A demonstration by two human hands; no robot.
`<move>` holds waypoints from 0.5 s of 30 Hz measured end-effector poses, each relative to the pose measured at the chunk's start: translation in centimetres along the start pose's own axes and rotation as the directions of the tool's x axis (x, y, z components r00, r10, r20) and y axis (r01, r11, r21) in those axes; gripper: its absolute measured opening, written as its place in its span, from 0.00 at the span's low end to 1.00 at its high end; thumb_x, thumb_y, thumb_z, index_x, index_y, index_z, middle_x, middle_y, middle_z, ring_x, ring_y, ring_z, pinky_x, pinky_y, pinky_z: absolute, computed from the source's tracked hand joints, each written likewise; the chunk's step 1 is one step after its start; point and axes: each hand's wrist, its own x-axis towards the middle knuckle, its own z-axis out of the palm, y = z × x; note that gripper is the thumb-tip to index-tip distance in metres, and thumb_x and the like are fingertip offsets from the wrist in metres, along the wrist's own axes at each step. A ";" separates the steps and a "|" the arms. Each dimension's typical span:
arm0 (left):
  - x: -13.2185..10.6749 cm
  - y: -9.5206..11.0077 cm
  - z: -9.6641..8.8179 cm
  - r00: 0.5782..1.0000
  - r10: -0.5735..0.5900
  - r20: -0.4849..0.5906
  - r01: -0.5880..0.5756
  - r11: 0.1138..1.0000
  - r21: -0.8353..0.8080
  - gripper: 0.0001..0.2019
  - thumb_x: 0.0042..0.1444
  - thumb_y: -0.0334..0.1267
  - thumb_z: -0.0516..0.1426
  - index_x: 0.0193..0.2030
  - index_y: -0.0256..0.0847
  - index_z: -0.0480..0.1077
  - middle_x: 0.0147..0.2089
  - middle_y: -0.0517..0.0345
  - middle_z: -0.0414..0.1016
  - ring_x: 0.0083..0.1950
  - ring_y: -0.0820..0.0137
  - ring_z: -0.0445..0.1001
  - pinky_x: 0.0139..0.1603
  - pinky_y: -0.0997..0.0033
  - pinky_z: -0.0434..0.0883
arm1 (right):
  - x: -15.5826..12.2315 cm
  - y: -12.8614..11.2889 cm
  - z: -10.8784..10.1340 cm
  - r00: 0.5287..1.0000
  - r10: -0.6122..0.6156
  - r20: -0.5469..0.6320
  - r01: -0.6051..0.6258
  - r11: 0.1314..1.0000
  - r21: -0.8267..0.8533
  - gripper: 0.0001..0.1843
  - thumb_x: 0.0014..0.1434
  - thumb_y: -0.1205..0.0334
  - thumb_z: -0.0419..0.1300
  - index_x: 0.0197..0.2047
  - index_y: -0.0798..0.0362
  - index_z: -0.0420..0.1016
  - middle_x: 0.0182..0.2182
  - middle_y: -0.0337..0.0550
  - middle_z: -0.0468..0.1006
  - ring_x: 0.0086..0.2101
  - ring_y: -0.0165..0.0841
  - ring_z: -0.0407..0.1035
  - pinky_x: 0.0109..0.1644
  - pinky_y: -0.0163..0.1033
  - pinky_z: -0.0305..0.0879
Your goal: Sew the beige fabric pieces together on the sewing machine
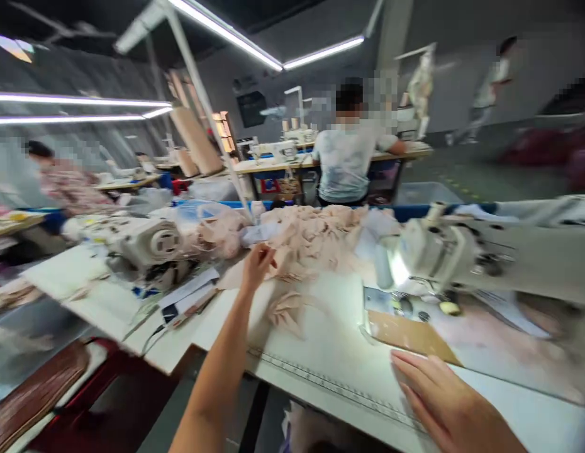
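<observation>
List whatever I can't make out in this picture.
All in the head view:
Left hand: blur hides whether its fingers pinch any peach fabric.
Right hand: its wrist is cut off by the bottom edge.
Measuring scale: figures too small and blurred.
Right-side sewing machine: the right edge cuts it off.
Seated co-worker: their back hides any work before them.

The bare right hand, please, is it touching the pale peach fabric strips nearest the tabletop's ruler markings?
Apart: the head view shows white tabletop between the right hand and fabric strips.
</observation>
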 end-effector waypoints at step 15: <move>1.3 2.8 -4.4 0.665 0.347 -0.661 -0.467 0.884 -0.005 0.23 0.51 0.59 0.64 0.36 0.44 0.62 0.34 0.63 0.71 0.35 0.71 0.73 0.43 0.66 0.76 | 0.9 -4.2 -2.2 0.993 0.089 0.080 -0.081 0.992 -0.093 0.20 0.71 0.65 0.52 0.63 0.51 0.74 0.50 0.47 0.84 0.38 0.37 0.75 0.43 0.41 0.76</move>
